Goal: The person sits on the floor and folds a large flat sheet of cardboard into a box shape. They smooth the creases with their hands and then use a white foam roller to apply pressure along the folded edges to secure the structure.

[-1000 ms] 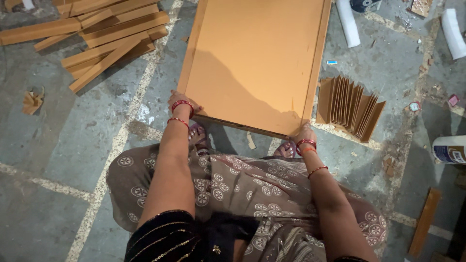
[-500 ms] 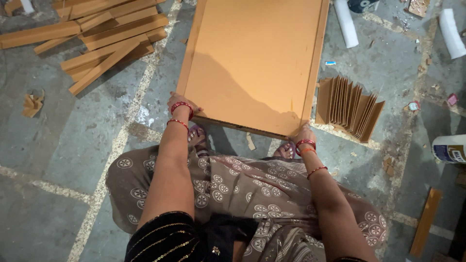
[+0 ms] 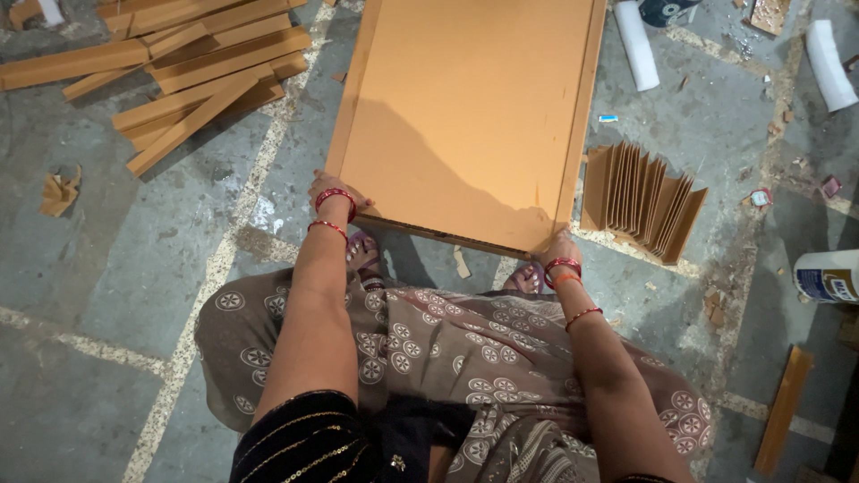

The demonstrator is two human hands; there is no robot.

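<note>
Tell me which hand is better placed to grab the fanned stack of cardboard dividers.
Right hand: it grips the cardboard panel corner beside the dividers; the left hand holds the far corner.

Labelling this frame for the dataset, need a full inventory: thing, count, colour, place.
cardboard panel: 1, tan-orange, raised edge strips, flat on floor, centre top
cardboard strips: loose pile, count unclear, tan, top left
folded cardboard pieces: fanned stack, brown, right of panel
cardboard scrap: 1, tan, far left
white rolls: 2, white, top right
container: 1, white with blue label, right edge
wooden strip: 1, brown, bottom right
floor: grey stone, pale joints
left hand: red bangles, fingers on panel's near left corner
right hand: red bangles, fingers on panel's near right corner
</note>
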